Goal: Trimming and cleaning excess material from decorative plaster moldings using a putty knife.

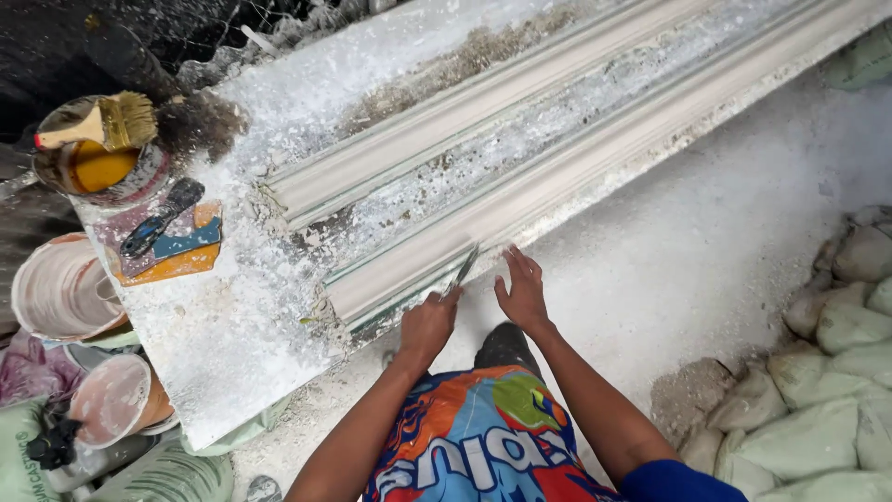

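Head view: my left hand [428, 325] is closed around a blade [462, 271], tip at the moulding [520, 200] edge. My right hand [522, 290] lies open, fingers spread, beside it. Moulding lies on the dusty board [232, 335]; brush [98, 125] on a tin [98, 172] far left.

Plaster workshop: cornice moulding [520, 158], sacks [827, 409]

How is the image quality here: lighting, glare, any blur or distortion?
Head view: soft, even daylight, no glare; the left hand, blade and right hand are sharp; the white moulding looks slightly washed out; the top-left corner is dark; the edges bend mildly.
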